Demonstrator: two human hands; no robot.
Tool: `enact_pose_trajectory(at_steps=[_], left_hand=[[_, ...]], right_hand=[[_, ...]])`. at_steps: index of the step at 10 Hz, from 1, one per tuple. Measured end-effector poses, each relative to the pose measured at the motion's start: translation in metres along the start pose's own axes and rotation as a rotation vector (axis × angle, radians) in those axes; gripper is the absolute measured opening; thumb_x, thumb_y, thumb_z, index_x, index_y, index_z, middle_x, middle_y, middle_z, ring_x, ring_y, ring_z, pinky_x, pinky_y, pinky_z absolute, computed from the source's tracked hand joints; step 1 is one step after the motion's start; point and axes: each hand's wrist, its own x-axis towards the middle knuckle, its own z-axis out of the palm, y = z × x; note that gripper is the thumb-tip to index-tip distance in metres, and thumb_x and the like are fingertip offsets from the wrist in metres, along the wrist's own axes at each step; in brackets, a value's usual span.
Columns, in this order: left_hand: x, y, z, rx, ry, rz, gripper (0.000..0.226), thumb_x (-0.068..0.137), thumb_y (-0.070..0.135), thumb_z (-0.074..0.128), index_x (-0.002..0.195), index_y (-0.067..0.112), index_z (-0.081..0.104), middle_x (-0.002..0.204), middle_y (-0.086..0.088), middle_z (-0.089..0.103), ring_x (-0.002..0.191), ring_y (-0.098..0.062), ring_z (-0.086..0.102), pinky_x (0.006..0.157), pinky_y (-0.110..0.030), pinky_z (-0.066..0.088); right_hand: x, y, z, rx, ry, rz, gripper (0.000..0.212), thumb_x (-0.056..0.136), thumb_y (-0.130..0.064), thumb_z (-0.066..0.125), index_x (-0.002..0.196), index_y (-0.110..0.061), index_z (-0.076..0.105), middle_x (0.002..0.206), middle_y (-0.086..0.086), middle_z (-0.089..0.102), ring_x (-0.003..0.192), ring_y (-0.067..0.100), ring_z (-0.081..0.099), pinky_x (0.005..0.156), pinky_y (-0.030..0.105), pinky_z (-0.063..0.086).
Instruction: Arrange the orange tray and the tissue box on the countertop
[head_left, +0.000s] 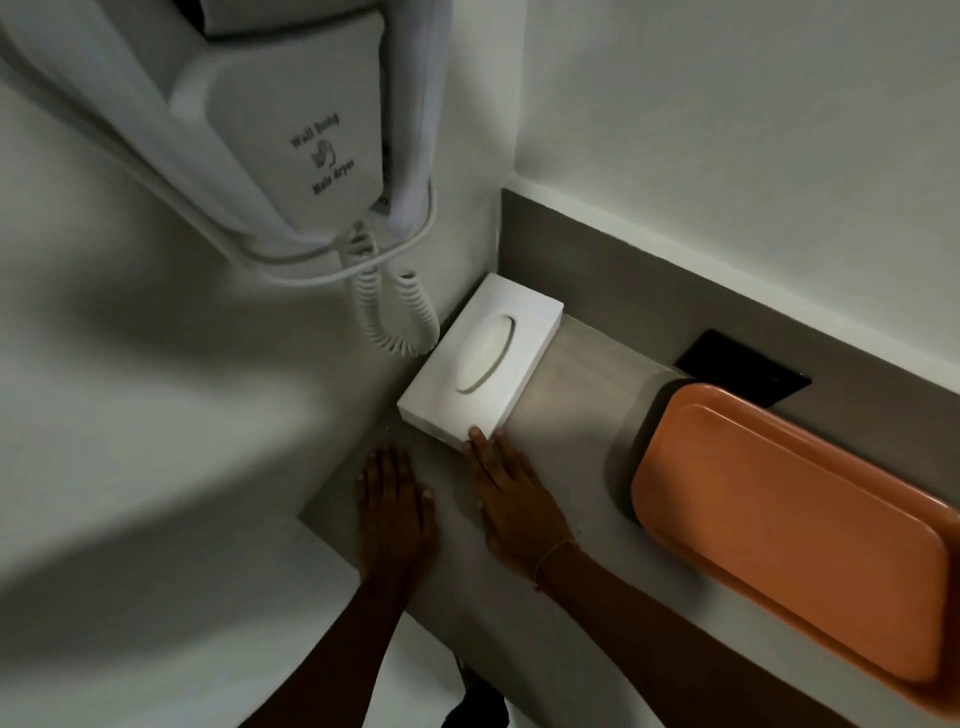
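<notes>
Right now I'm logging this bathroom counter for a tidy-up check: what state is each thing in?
White rectangular tissue box: flat on the grey countertop, against the wall.
Orange plastic tray: flat, empty.
White wall-hung hair dryer: docked, cord coiled.
Left hand: open, flat on countertop.
Right hand: open, fingertips touching box corner.

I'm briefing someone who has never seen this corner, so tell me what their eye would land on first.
The orange tray stands out most: the one strong colour, lying empty on the grey countertop at the right. Next comes the white tissue box, pushed into the corner against the wall, with the right hand touching its near corner and the left hand flat on the counter beside it. Above hangs a white wall hair dryer, its coiled cord dangling down beside the box.
</notes>
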Motion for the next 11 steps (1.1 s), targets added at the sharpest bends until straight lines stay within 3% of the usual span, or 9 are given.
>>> enact_pose_trajectory(at_steps=[3,5,9,10,11], left_hand=[[0.000,-0.004,0.008,0.048,0.053,0.008,0.064,0.093,0.041,0.023,0.149,0.011,0.012,0.160,-0.013,0.013,0.149,-0.025,0.005,0.122,-0.045,0.012],[0.000,-0.005,0.008,0.056,0.062,0.012,0.065,0.093,0.042,0.024,0.149,0.012,0.012,0.160,-0.012,0.013,0.149,-0.024,0.004,0.122,-0.044,0.011],[0.000,-0.006,0.008,0.053,0.066,0.019,0.065,0.093,0.044,0.023,0.149,0.013,0.011,0.160,-0.013,0.016,0.149,-0.024,0.004,0.122,-0.043,0.010],[0.000,-0.006,0.008,0.032,0.067,0.028,0.065,0.094,0.045,0.022,0.149,0.013,0.011,0.160,-0.014,0.015,0.149,-0.024,0.004,0.121,-0.042,0.008],[-0.004,-0.002,0.004,0.023,0.025,0.108,0.063,0.093,0.040,0.019,0.148,0.009,0.019,0.158,-0.017,0.021,0.148,-0.029,0.012,0.121,-0.044,0.012]], right_hand=[[0.009,0.014,0.007,-0.019,-0.004,-0.044,0.101,0.079,-0.016,0.068,0.151,-0.012,-0.003,0.160,0.007,-0.002,0.147,0.040,0.009,0.117,0.048,0.009],[0.026,0.018,0.007,-0.042,-0.033,-0.044,0.105,0.074,-0.016,0.074,0.152,-0.009,0.003,0.160,0.008,-0.001,0.147,0.042,0.010,0.119,0.049,0.015],[0.039,0.022,0.000,-0.081,-0.001,-0.025,0.096,0.079,-0.015,0.069,0.153,-0.011,0.007,0.162,0.010,0.004,0.147,0.042,0.007,0.120,0.049,0.009],[0.032,0.016,-0.010,-0.047,0.034,-0.026,0.089,0.082,-0.014,0.061,0.153,-0.013,0.008,0.163,0.012,0.008,0.148,0.039,0.009,0.121,0.051,0.010],[0.006,0.003,-0.021,0.139,0.095,0.041,0.075,0.090,-0.013,0.049,0.154,-0.013,0.010,0.163,0.011,0.012,0.150,0.029,0.008,0.123,0.048,0.009]])
